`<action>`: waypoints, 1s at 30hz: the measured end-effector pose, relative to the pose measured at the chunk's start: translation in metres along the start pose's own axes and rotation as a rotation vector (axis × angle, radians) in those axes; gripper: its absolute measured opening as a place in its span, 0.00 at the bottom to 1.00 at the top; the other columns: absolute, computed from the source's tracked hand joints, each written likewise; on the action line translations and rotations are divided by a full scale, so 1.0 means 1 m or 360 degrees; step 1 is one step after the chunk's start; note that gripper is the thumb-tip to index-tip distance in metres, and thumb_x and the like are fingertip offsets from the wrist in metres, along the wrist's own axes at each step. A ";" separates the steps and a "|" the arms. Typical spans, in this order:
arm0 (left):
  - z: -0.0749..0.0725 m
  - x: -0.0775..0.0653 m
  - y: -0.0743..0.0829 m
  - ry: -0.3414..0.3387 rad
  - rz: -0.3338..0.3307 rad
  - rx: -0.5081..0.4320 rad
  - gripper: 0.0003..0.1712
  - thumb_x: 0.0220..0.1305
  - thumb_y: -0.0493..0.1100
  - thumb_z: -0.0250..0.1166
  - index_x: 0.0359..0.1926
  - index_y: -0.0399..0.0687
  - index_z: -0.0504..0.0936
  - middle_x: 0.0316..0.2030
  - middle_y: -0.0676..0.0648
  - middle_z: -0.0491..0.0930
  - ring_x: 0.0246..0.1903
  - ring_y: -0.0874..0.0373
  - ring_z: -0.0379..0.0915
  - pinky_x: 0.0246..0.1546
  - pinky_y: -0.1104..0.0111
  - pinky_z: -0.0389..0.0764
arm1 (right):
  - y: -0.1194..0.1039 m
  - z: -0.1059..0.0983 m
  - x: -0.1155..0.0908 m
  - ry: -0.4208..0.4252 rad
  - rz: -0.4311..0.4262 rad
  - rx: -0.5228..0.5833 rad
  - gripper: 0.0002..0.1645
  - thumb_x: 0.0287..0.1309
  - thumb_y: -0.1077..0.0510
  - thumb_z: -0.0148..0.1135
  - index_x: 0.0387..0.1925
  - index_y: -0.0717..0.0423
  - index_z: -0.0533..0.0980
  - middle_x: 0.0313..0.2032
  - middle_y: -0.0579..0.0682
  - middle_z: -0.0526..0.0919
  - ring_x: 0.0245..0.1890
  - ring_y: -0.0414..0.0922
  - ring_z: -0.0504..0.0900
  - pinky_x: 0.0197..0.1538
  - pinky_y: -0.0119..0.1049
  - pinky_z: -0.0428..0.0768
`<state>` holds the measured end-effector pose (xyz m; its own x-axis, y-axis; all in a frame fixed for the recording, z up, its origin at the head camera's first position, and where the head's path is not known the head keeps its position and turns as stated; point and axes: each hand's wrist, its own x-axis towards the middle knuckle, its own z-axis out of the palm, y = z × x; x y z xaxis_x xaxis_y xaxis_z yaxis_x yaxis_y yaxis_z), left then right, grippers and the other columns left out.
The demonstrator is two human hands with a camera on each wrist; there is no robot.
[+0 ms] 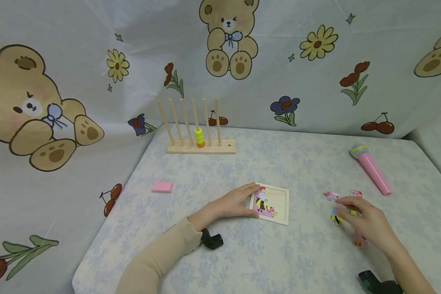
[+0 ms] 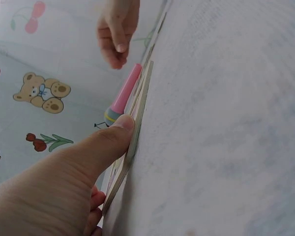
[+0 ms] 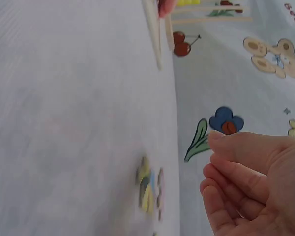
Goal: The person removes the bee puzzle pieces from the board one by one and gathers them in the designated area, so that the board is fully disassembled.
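My left hand (image 1: 232, 203) grips a square wooden puzzle tray (image 1: 281, 204) by its left side, thumb at the near edge and fingers at the far edge. Several joined pieces (image 1: 263, 207) with pink, yellow and black print fill the tray's left and lower part; bare wood shows in the rest. In the left wrist view the thumb (image 2: 120, 129) presses on the tray's rim. To the right, my right hand (image 1: 369, 222) hovers with loosely bent fingers over scattered puzzle pieces, among them a yellow-and-black one (image 1: 337, 219) and a pink one (image 1: 330, 195). Nothing shows between its fingers (image 3: 219, 196).
A pink toy microphone (image 1: 375, 173) lies at the right, beyond the loose pieces. Towards the back stands a wooden peg rack (image 1: 202, 150) with yellow and orange beads (image 1: 199, 136) on one peg. A pink block (image 1: 162, 187) lies left of the tray. Behind the table hangs a bear-print cloth (image 1: 154, 24).
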<state>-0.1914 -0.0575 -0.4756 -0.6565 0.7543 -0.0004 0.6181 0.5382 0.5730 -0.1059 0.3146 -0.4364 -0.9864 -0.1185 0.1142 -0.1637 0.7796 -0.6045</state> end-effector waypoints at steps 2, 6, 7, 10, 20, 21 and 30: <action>0.000 -0.001 0.000 -0.0002 -0.0008 -0.0007 0.51 0.56 0.62 0.66 0.72 0.46 0.54 0.71 0.46 0.52 0.70 0.58 0.43 0.66 0.65 0.53 | -0.015 0.005 0.006 0.0034 -0.0061 0.0084 0.21 0.58 0.53 0.66 0.52 0.55 0.76 0.49 0.53 0.77 0.43 0.19 0.67 0.39 0.18 0.71; 0.001 -0.002 0.000 -0.0009 -0.0004 -0.0009 0.52 0.55 0.62 0.66 0.72 0.45 0.54 0.71 0.46 0.52 0.70 0.58 0.43 0.66 0.66 0.53 | -0.048 0.028 0.016 0.0071 -0.0285 0.0257 0.24 0.55 0.60 0.68 0.53 0.61 0.74 0.50 0.54 0.76 0.48 0.25 0.69 0.48 0.13 0.66; 0.001 -0.002 0.000 -0.0006 0.0002 -0.0006 0.52 0.56 0.62 0.66 0.72 0.44 0.54 0.71 0.46 0.52 0.70 0.58 0.43 0.66 0.66 0.53 | -0.056 0.035 0.018 0.0065 -0.0329 0.0285 0.25 0.53 0.61 0.69 0.53 0.62 0.74 0.50 0.54 0.76 0.48 0.27 0.70 0.49 0.14 0.66; 0.001 -0.002 0.000 0.0001 0.0012 0.0003 0.52 0.56 0.61 0.66 0.72 0.44 0.54 0.71 0.46 0.52 0.70 0.58 0.43 0.65 0.67 0.53 | -0.076 0.056 0.024 0.0015 -0.0428 0.0315 0.24 0.52 0.62 0.70 0.51 0.61 0.75 0.49 0.50 0.77 0.48 0.37 0.75 0.51 0.22 0.72; 0.001 -0.001 -0.002 0.0014 0.0037 -0.0004 0.51 0.56 0.62 0.66 0.72 0.45 0.54 0.71 0.46 0.52 0.69 0.58 0.44 0.65 0.65 0.53 | -0.095 0.106 0.031 -0.0176 -0.0590 0.0229 0.19 0.50 0.61 0.71 0.45 0.59 0.79 0.45 0.47 0.80 0.43 0.46 0.80 0.45 0.44 0.78; 0.001 -0.001 -0.002 0.0012 0.0038 -0.0008 0.51 0.56 0.62 0.66 0.72 0.45 0.54 0.71 0.46 0.52 0.69 0.58 0.44 0.66 0.65 0.53 | -0.095 0.108 0.031 -0.0172 -0.0599 0.0216 0.19 0.49 0.61 0.72 0.44 0.58 0.79 0.44 0.48 0.80 0.42 0.45 0.79 0.44 0.43 0.78; -0.001 -0.001 -0.002 0.0022 0.0033 0.0006 0.51 0.56 0.62 0.66 0.72 0.43 0.54 0.70 0.45 0.53 0.69 0.57 0.45 0.65 0.66 0.53 | -0.092 0.114 0.032 -0.0059 -0.0665 0.0088 0.19 0.45 0.63 0.74 0.42 0.59 0.79 0.42 0.49 0.80 0.44 0.47 0.77 0.46 0.48 0.75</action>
<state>-0.1925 -0.0594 -0.4759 -0.6495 0.7600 0.0228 0.6333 0.5241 0.5695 -0.1243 0.1688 -0.4671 -0.8347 -0.4402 0.3310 -0.5495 0.6256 -0.5537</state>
